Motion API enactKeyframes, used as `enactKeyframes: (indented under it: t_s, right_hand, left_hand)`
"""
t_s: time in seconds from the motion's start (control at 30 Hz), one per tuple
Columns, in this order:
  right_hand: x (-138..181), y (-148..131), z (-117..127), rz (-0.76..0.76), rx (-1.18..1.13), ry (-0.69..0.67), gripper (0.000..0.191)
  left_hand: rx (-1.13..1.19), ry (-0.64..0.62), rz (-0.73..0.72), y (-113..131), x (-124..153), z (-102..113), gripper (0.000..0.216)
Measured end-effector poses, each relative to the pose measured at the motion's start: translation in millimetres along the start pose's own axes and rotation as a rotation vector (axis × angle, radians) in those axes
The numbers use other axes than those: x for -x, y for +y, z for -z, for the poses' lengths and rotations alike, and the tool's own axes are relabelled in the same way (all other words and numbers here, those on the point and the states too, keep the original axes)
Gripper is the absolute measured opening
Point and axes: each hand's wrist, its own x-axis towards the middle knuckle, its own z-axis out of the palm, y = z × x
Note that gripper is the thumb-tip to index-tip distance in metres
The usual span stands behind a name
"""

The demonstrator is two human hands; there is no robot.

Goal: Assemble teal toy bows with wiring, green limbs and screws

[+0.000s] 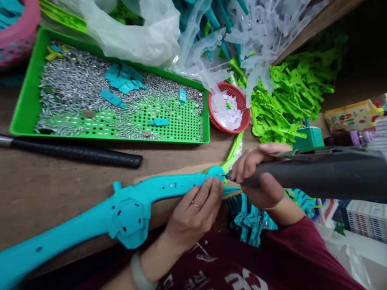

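A long teal plastic toy part (84, 229) with a hexagonal hub lies across the front of the table and runs out of view at the left. My left hand (196, 208), a ring on one finger, is closed on its right end, fingertips pressed by the rounded tip. My right hand (261, 181) wraps around the front of a dark grey electric screwdriver (328, 178), held nearly level. The thin bit points left and meets the rounded end of the teal part, close to my left fingertips. Whether a screw sits under the bit is too small to tell.
A green tray (111, 138) holds many screws and small teal pieces. A black-handled tool (77, 152) lies before it. Beyond are a red basket (249, 119) of white pieces, lime-green parts (289, 91), clear plastic parts (262, 14) and a pink basket (1, 48).
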Motion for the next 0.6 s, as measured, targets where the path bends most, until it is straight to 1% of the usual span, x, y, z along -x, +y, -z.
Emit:
enactKeyframes:
  t_s: [0.07,0.17,0.23,0.4,0.6]
  right_hand:
    - [9,12,1,0.01,-0.009,-0.004,0.036]
    - [11,24,-1,0.03,-0.012,-0.04,0.036]
    - [8,23,-3,0.04,-0.009,-0.069,0.036]
    - [2,13,-4,0.0,-0.051,-0.101,0.036]
    - [2,11,-5,0.008,-0.056,-0.144,0.034]
  left_hand:
    - [-0.005,-0.005,0.001,0,-1,0,0.03]
    - [0.003,0.008,0.001,0,-2,-1,0.031]
    - [0.009,0.013,-0.003,0,-1,-1,0.029]
    - [-0.001,-0.014,-0.017,0,0,-1,0.028]
    - [0.022,0.021,0.006,0,-1,-1,0.03]
